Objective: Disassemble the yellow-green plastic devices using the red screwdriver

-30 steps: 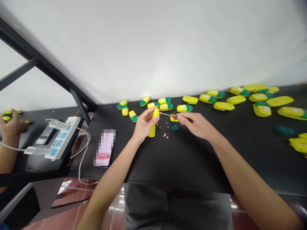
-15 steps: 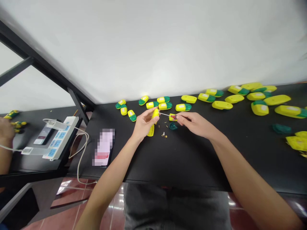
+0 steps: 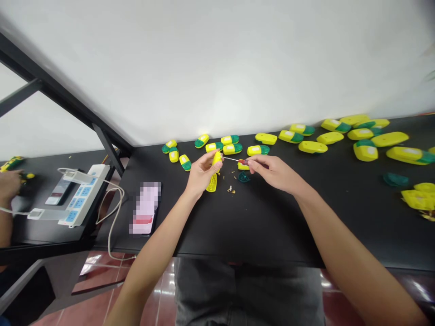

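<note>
Pinched in my left hand point(image 3: 201, 174) is a small yellow plastic casing point(image 3: 216, 158), raised above the black table. My right hand point(image 3: 272, 170) grips a screwdriver point(image 3: 242, 161) by its red handle, and the thin metal shaft points left with its tip at the casing. Below my left hand lies an open yellow shell half point(image 3: 211, 183). Several tiny screws are scattered between my hands, along with a small metal and white part point(image 3: 231, 189). Near my right fingertips lie a dark green translucent cover point(image 3: 244, 177) and another yellow piece point(image 3: 243, 166), partly hidden by the screwdriver.
Several yellow and green casings point(image 3: 233, 148) line the back of the table point(image 3: 258, 226), with more at the right point(image 3: 365, 151). A phone point(image 3: 147, 208) lies at left. Past the frame are a white power strip point(image 3: 83, 195), cables and another person's hand point(image 3: 9, 185).
The whole view has shifted slightly. My hands stay in nearly the same pose, with the screwdriver tip still at the casing. The other person's hand at far left has moved a little.
</note>
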Demonstrator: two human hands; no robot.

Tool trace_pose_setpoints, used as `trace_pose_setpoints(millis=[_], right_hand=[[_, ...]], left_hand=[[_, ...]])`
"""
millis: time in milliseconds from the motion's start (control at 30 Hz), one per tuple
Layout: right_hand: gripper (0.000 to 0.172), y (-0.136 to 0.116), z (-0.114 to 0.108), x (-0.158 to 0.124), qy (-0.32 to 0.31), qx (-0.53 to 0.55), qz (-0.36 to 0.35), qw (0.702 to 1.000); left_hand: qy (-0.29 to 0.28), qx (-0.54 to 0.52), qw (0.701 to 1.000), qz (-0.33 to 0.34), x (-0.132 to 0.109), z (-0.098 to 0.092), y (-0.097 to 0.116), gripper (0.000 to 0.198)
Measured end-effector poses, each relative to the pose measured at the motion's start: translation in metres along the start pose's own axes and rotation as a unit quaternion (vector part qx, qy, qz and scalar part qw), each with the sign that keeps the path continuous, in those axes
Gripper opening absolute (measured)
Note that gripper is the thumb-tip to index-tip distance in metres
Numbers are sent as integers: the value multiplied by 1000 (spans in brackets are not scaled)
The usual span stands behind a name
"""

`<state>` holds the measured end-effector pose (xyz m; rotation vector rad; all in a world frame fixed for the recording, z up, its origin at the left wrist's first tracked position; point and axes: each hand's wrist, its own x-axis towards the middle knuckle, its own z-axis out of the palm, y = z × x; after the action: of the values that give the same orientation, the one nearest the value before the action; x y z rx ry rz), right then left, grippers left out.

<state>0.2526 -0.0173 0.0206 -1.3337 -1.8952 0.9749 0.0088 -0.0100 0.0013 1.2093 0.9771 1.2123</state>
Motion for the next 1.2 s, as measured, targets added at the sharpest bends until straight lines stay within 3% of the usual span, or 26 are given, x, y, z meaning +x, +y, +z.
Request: trace_pose_setpoints(millis=[133, 367, 533, 700, 800, 1200], right_hand=[[33, 6, -2, 1, 11, 70, -17, 997], [44, 2, -3, 0, 15, -6, 1, 1000], [39, 4, -2, 0, 27, 59, -15, 998], [46, 2, -4, -1, -3, 6, 3, 1000], [41, 2, -5, -1, 7, 40, 0, 999], [49, 1, -9, -2, -8, 75, 6, 997]], left_hand=[[-13, -15, 1000, -5, -1, 2, 3, 53], [-21, -13, 1000, -6, -1, 3, 2, 51], [-24, -12, 1000, -1, 0, 2, 1, 50], [-29, -17, 999, 5, 0, 3, 1, 49], [-30, -19, 999, 6, 0, 3, 1, 48], [-31, -11, 999, -5, -2, 4, 3, 50]])
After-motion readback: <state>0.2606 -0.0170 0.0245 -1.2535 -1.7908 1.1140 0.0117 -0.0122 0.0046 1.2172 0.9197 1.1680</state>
